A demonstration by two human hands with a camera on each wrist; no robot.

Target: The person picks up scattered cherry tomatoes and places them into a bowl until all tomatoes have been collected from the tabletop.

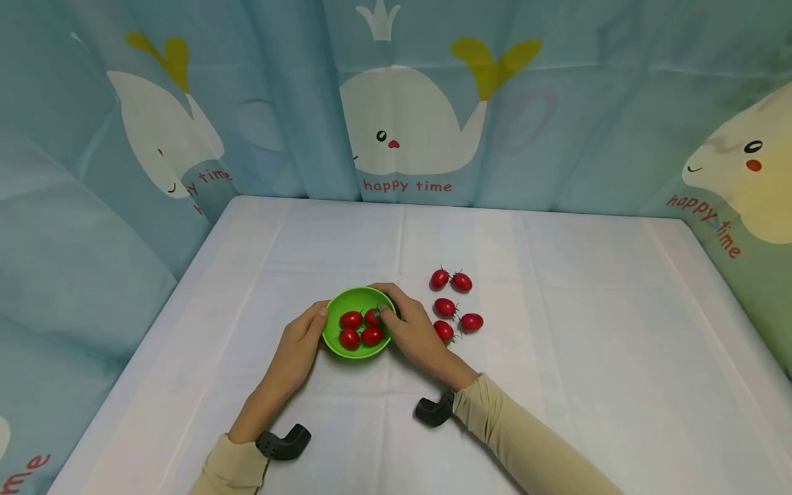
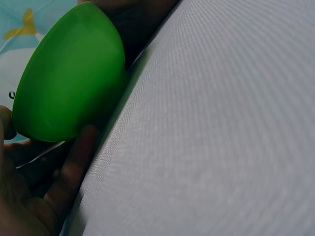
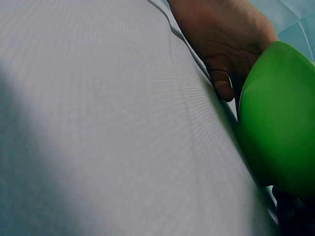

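Observation:
A round green bowl [image 1: 357,295] with several small red tomatoes [image 1: 349,338] inside is held between both hands over the white table. My left hand [image 1: 302,344] grips its left side, the thumb at the rim; in the left wrist view the fingers [image 2: 81,152] reach along the outside and under the bowl [image 2: 74,73]. On the right side my right hand [image 1: 416,331] grips the rim, its thumb over the inner edge beside a tomato and its other fingers round the outer far side. From the right wrist, the bowl [image 3: 283,118] hides most of that hand.
Several loose red tomatoes [image 1: 444,307] with green stems lie on the white tablecloth [image 1: 588,344] just right of the right hand. A blue curtain [image 1: 278,103] with printed whales stands along the back and sides of the table. Black wrist devices [image 1: 284,442] sit below both wrists.

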